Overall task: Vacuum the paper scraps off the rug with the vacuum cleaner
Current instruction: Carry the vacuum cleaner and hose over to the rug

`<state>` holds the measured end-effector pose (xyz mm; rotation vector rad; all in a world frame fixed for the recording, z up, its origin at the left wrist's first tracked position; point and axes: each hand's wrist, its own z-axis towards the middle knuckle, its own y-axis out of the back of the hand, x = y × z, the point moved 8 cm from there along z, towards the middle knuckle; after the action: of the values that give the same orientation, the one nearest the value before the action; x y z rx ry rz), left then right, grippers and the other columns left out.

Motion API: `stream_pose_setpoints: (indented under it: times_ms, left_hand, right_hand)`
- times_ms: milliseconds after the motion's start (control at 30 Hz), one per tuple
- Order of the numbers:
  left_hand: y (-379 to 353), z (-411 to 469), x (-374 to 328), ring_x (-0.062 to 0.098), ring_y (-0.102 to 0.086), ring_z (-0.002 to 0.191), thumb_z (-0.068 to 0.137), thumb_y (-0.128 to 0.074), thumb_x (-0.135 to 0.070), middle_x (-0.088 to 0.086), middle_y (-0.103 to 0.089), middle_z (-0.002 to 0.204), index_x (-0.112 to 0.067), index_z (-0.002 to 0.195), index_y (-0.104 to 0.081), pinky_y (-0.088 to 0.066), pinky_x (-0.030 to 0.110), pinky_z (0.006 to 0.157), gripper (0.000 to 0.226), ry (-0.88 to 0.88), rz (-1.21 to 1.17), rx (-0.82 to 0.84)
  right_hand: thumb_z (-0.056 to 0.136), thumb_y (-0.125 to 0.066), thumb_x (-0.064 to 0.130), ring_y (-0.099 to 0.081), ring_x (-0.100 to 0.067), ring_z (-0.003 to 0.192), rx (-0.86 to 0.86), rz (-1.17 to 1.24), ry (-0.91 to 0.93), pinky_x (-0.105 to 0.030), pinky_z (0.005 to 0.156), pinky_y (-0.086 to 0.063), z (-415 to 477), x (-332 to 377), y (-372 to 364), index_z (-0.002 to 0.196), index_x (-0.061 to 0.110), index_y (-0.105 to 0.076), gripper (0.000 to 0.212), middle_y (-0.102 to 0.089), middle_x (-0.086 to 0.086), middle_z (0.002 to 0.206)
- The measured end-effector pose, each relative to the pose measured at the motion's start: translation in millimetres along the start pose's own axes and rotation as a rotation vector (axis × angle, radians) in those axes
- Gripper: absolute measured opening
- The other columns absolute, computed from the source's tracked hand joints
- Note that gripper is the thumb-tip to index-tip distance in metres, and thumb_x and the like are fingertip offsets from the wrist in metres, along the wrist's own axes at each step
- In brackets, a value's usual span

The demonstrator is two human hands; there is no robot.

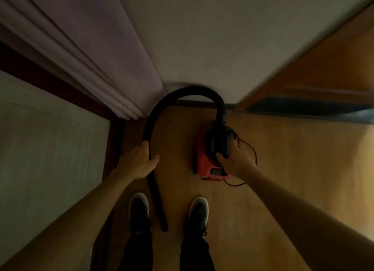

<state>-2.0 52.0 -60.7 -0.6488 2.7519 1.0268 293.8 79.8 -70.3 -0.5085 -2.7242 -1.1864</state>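
Fingers of the left hand (139,163) curl round the black hose (194,90), which arcs up and over to the red vacuum cleaner (204,163) above the wooden floor (293,169); whether the cleaner rests there is unclear. The right hand (236,161) grips its dark top. The hose's free end hangs between two shoes (139,208).

Red-and-black vacuum cleaner (210,155), black hose (162,109), tan wooden floor (283,169), pale mauve curtain (91,54).
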Motion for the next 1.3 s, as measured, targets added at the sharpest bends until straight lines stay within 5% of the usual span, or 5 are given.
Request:
stream_pose_setpoints:
  times_ms: [400,667,867,1133,1300]
  left_hand:
    - [-75.4,106.6,68.5,0.030,-0.055,0.121,0.102,-0.041,-0.049,0.015,-0.048,0.143,-0.011,0.152,-0.018,-0.049,0.040,0.093,0.067,0.121,0.020,0.054]
    - [-108.7,166.1,110.9,0.034,-0.051,0.126,0.100,-0.048,-0.046,0.014,-0.043,0.148,-0.018,0.154,-0.014,-0.042,0.037,0.088,0.070,0.247,-0.187,-0.013]
    - [-121.4,216.9,128.0,0.034,-0.043,0.135,0.094,-0.057,-0.050,0.008,-0.036,0.154,-0.030,0.155,-0.014,-0.041,0.048,0.107,0.077,0.271,-0.367,-0.136]
    - [-120.2,249.9,133.8,0.032,-0.056,0.118,0.097,-0.058,-0.034,0.006,-0.053,0.134,-0.032,0.140,-0.033,-0.048,0.040,0.088,0.050,0.256,-0.447,-0.319]
    - [-123.8,242.7,128.0,0.026,-0.049,0.128,0.100,-0.054,-0.029,0.004,-0.046,0.144,-0.027,0.146,-0.029,-0.041,0.036,0.094,0.052,0.227,-0.523,-0.345]
  right_hand:
    - [0.090,-0.058,0.044,-0.041,-0.044,0.129,-0.213,0.087,-0.167,-0.053,0.093,-0.045,82.2,-53.5,-71.9,0.151,0.011,-0.017,0.080,-0.032,-0.021,0.148]
    - [0.093,-0.058,0.037,-0.045,-0.043,0.128,-0.412,0.221,-0.169,-0.049,0.089,-0.047,111.6,-61.9,-93.5,0.148,0.006,-0.021,0.073,-0.038,-0.023,0.147]
    - [0.093,-0.054,0.045,-0.051,-0.037,0.124,-0.563,0.337,-0.158,-0.051,0.092,-0.051,133.2,-74.7,-99.3,0.138,0.009,-0.032,0.061,-0.048,-0.017,0.140]
    - [0.098,-0.049,0.040,-0.057,-0.034,0.118,-0.676,0.414,-0.141,-0.042,0.090,-0.050,139.4,-74.0,-99.9,0.135,0.008,-0.037,0.050,-0.056,-0.014,0.133]
    - [0.100,-0.047,0.039,-0.059,-0.028,0.115,-0.642,0.502,-0.110,-0.029,0.082,-0.046,135.5,-68.2,-96.7,0.139,0.013,-0.036,0.048,-0.058,-0.010,0.131]
